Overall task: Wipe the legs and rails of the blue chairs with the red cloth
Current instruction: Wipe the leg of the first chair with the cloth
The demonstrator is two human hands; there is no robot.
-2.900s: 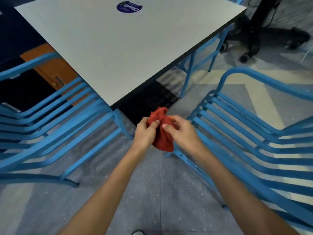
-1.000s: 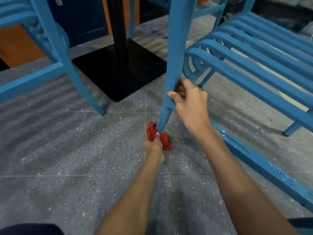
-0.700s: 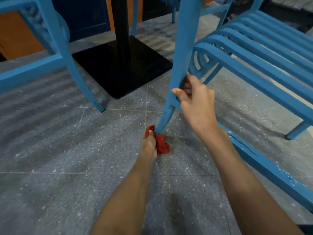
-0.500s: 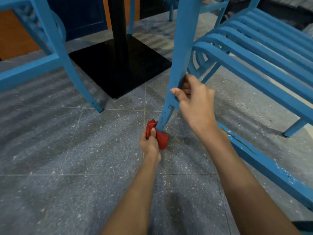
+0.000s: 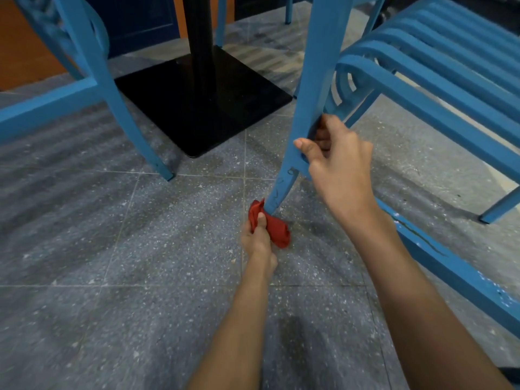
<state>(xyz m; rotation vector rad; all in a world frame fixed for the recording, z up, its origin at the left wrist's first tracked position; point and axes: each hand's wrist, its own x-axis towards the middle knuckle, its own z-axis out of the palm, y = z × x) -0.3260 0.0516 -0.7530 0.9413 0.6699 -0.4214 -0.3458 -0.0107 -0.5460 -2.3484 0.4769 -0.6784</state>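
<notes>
Head view, chair leg (image 5: 312,88) near-upright, right hand (image 5: 334,161) gripping it, left hand (image 5: 257,237) bunching red cloth (image 5: 274,228) at its foot

Floor (image 5: 126,263) lies open in the foreground, from the left chair's leg (image 5: 118,108) to the right chair's front leg (image 5: 312,88). Further in, the table base (image 5: 225,108) and its post (image 5: 200,23) fill the gap between them. Right of the front leg, slatted seat (image 5: 439,74) above and low side rail (image 5: 455,274) (paint chipped) hem a narrow pocket; the right hand (image 5: 340,170) grips that leg, the left hand (image 5: 257,237) presses the red cloth (image 5: 277,230) at its foot
</notes>
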